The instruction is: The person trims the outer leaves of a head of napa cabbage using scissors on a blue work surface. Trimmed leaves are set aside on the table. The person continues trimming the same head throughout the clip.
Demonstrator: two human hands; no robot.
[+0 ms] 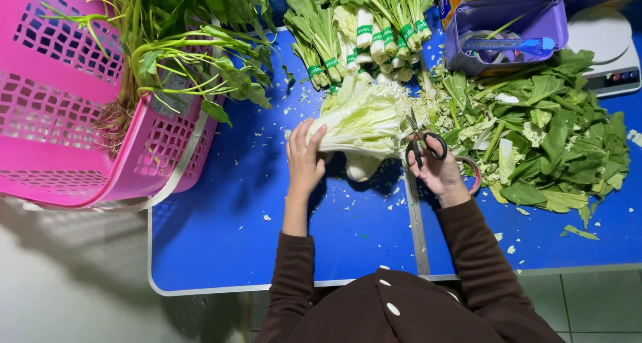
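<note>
Left hand point(304, 159): cabbage point(361, 119) is steadied, grip narrow on its edge.
Right hand point(438, 172): scissors point(422, 142) are held; blades kept clear of fingers.

We find bright, even overhead light, sharp focus, soft shadows beneath the pink basket point(60, 116), and mild edge distortion.

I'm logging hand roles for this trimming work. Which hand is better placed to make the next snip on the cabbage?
Probably the right hand: it holds the scissors at the cabbage edge; the left hand steadies it.
</note>
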